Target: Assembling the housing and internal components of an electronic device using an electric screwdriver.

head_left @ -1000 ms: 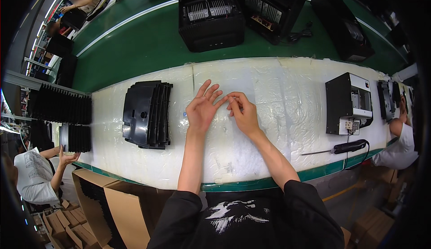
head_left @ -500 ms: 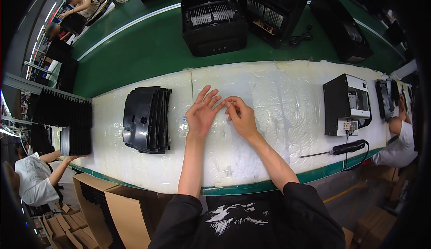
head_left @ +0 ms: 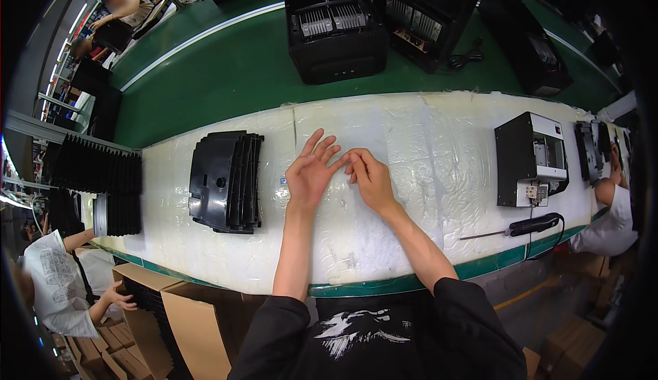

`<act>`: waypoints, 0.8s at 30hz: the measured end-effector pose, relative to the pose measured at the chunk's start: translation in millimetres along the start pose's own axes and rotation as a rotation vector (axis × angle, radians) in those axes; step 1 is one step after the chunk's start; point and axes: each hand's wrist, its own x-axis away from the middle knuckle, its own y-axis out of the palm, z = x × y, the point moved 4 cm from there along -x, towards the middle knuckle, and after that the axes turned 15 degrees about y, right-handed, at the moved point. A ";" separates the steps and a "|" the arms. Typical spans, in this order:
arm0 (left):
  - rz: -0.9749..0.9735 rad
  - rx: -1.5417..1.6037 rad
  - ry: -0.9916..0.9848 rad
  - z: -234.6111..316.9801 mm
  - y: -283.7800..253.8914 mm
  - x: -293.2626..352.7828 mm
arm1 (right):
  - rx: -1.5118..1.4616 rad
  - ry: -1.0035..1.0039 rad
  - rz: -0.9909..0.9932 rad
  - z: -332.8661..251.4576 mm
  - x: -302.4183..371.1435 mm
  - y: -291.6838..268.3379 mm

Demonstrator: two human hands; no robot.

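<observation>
Over the middle of the padded work table [head_left: 384, 243], my left hand [head_left: 312, 174] is held palm up, open, with its fingers spread and nothing lying in the palm. Close beside it, my right hand [head_left: 370, 180] is curled, thumb and fingertips pinched against the left index fingertip. Anything between those fingertips is too small to make out. Left of my hands rests a stack of black plastic panels [head_left: 223, 182]. To the right stands a black and white bench device [head_left: 531, 160], with a corded electric screwdriver [head_left: 531, 226] lying in front of it.
Beyond the table runs a green conveyor [head_left: 205, 85] carrying black cabinets [head_left: 336, 44] with metal fins. More black panels [head_left: 89, 167] stand at the left end. Below the front edge is an open cardboard box [head_left: 195, 332]. Co-workers are at left [head_left: 62, 284] and right [head_left: 610, 208].
The cabinets on the conveyor have shifted slightly right. The left co-worker's near hand has moved from the panels down to the cardboard box. My hands keep nearly the same pose.
</observation>
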 end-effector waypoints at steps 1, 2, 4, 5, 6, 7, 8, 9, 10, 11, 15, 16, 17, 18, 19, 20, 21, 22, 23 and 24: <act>0.005 0.002 -0.005 0.3 0.9 0.2 | 0.000 0.001 -0.001 0.0 0.6 0.3; 0.005 0.003 -0.005 0.7 1.9 0.3 | -0.007 0.000 0.002 0.0 0.6 -0.1; 0.006 0.010 -0.007 0.8 3.9 0.4 | -0.011 -0.003 0.007 -0.3 0.9 -0.8; 0.006 0.011 -0.008 0.1 3.4 0.3 | -0.011 -0.008 0.009 0.7 0.6 -0.8; 0.009 0.009 -0.009 -0.1 2.4 0.4 | -0.011 -0.014 0.011 1.8 0.4 -0.8; 0.012 0.006 -0.010 -0.2 1.5 0.5 | -0.009 -0.014 0.015 4.1 -0.4 0.9; 0.008 0.010 -0.016 -0.4 1.7 0.8 | -0.045 -0.022 0.028 5.7 -0.9 2.1; 0.012 0.004 -0.014 0.5 1.1 1.3 | -0.081 -0.030 0.042 6.6 -1.1 1.9; 0.016 -0.002 -0.012 0.3 0.9 1.6 | -0.080 -0.029 0.050 7.2 -1.3 0.7; 0.013 -0.001 -0.018 0.4 1.1 1.8 | -0.062 -0.023 0.032 7.1 -1.4 1.9; 0.031 0.017 -0.013 0.3 2.5 1.9 | -0.038 -0.009 0.014 5.9 -0.5 0.6; 0.033 0.029 -0.014 -0.1 2.9 1.8 | -0.040 -0.008 0.012 6.1 -1.4 0.6; 0.036 0.027 -0.012 -0.3 2.7 1.7 | -0.053 -0.018 0.020 5.9 -2.1 0.0; 0.029 0.036 -0.015 -0.9 2.9 1.1 | -0.065 -0.028 0.027 5.8 -2.1 -0.2; 0.021 0.046 -0.017 -1.0 2.9 1.3 | -0.066 -0.026 0.022 5.4 -1.0 0.4; 0.024 0.044 -0.013 -0.9 2.9 1.2 | -0.071 -0.021 0.018 4.2 -0.8 -0.1; 0.023 0.045 -0.017 -0.8 3.3 1.5 | -0.075 -0.015 0.014 3.7 -0.7 -0.2; 0.022 0.045 -0.021 -0.6 3.5 1.7 | -0.075 -0.015 0.009 4.0 -0.9 0.2; 0.024 0.045 -0.019 -0.9 3.6 1.6 | -0.078 -0.009 0.005 4.9 -1.1 0.1; 0.029 0.025 -0.019 -1.3 3.3 1.4 | -0.081 -0.002 0.001 5.7 -1.4 -0.1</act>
